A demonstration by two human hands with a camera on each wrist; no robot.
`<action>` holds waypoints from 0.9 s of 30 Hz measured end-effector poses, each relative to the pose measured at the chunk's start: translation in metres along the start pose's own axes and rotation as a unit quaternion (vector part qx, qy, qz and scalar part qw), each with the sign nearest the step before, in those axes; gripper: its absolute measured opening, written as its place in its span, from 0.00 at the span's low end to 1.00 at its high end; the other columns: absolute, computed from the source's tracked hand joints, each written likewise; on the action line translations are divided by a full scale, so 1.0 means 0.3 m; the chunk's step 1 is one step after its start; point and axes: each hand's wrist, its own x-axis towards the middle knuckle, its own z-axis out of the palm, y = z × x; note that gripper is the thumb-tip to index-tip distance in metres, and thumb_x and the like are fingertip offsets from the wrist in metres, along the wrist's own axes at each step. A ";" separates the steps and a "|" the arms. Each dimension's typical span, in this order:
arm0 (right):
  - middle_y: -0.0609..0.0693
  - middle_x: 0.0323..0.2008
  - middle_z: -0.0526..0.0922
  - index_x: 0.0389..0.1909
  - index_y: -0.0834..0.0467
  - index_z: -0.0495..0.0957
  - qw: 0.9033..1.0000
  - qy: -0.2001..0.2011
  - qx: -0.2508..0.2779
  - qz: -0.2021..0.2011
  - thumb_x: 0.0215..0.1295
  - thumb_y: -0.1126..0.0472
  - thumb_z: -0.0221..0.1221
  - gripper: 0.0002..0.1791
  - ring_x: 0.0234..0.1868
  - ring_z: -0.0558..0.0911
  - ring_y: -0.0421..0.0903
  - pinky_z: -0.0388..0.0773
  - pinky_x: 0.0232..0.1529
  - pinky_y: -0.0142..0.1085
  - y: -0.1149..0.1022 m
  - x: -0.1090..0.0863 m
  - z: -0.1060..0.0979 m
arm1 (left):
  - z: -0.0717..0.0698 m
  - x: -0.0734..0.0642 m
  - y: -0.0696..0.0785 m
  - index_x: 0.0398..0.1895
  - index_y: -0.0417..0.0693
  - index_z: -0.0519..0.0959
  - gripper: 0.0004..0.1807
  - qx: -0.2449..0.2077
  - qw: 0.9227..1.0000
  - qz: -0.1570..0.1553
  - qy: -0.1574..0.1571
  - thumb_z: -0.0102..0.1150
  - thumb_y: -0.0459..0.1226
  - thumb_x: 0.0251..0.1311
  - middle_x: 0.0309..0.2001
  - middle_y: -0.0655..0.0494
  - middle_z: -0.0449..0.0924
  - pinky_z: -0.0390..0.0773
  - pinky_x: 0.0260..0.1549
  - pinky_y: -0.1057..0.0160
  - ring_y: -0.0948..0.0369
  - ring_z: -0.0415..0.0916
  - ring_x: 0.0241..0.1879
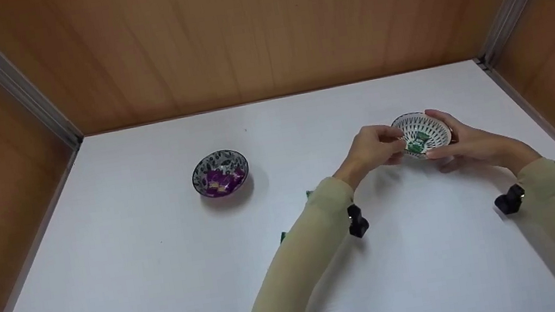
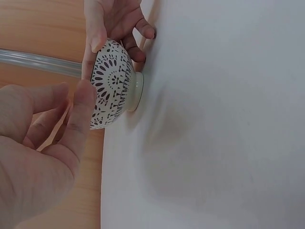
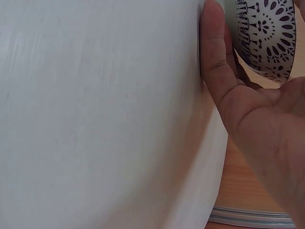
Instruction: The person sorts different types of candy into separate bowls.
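A small white bowl (image 1: 426, 129) with a dark cut-out-like pattern stands at the right of the table, holding small green wrapped pieces (image 1: 417, 143). My right hand (image 1: 465, 140) grips it from the right, thumb at the near rim and a finger at the far rim. In the left wrist view, the bowl's patterned outer wall (image 2: 112, 81) and pale foot show close to the tabletop. My left hand (image 1: 374, 147) is at the bowl's left rim, fingers loosely bent, with nothing visible between thumb and fingers (image 2: 57, 95).
Left of centre stands a dark-patterned bowl (image 1: 219, 160) with several purple wrapped pieces (image 1: 223, 182). Two green bits, one higher (image 1: 309, 194) and one lower (image 1: 283, 236), peek out beside my left sleeve (image 1: 299, 263). Wooden panels (image 1: 259, 32) enclose the white table (image 1: 110, 291).
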 end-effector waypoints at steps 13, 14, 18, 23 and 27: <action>0.58 0.76 0.41 0.80 0.34 0.31 1.000 0.001 -0.015 0.002 0.67 0.58 0.68 0.60 0.71 0.55 0.62 0.81 0.54 0.54 0.001 0.006 0.001 | -0.091 -0.051 -0.004 0.49 0.42 0.84 0.11 -0.012 0.998 0.023 -0.050 0.67 0.32 0.65 0.38 0.53 0.81 0.86 0.34 0.63 0.53 0.85 0.37; 0.59 0.76 0.41 0.80 0.34 0.31 1.000 0.001 -0.016 0.001 0.67 0.58 0.67 0.60 0.71 0.56 0.62 0.81 0.54 0.54 0.000 0.005 0.002 | -0.104 -0.057 -0.007 0.48 0.42 0.84 0.10 -0.012 0.998 0.026 -0.054 0.67 0.32 0.65 0.38 0.52 0.81 0.86 0.34 0.62 0.51 0.85 0.38; 0.60 0.75 0.44 0.80 0.35 0.30 1.000 0.002 -0.012 -0.003 0.67 0.59 0.67 0.59 0.69 0.58 0.60 0.81 0.53 0.52 -0.004 0.003 0.006 | -0.163 -0.079 -0.016 0.47 0.43 0.83 0.08 -0.013 0.997 0.040 -0.069 0.66 0.31 0.65 0.39 0.50 0.80 0.87 0.35 0.60 0.44 0.83 0.43; 0.60 0.75 0.44 0.80 0.35 0.30 1.000 -0.005 0.000 -0.010 0.68 0.61 0.66 0.58 0.68 0.60 0.58 0.81 0.53 0.52 -0.001 0.004 0.007 | -0.235 -0.111 -0.012 0.47 0.46 0.82 0.09 0.012 0.996 0.040 -0.074 0.66 0.32 0.65 0.41 0.49 0.79 0.87 0.35 0.59 0.44 0.83 0.44; 0.60 0.75 0.45 0.80 0.34 0.31 1.000 -0.008 0.005 -0.011 0.68 0.61 0.65 0.58 0.67 0.62 0.57 0.81 0.53 0.53 0.003 0.002 0.006 | -0.289 -0.151 -0.006 0.50 0.50 0.81 0.11 0.070 0.994 0.037 -0.078 0.67 0.35 0.65 0.43 0.51 0.79 0.87 0.34 0.60 0.49 0.82 0.44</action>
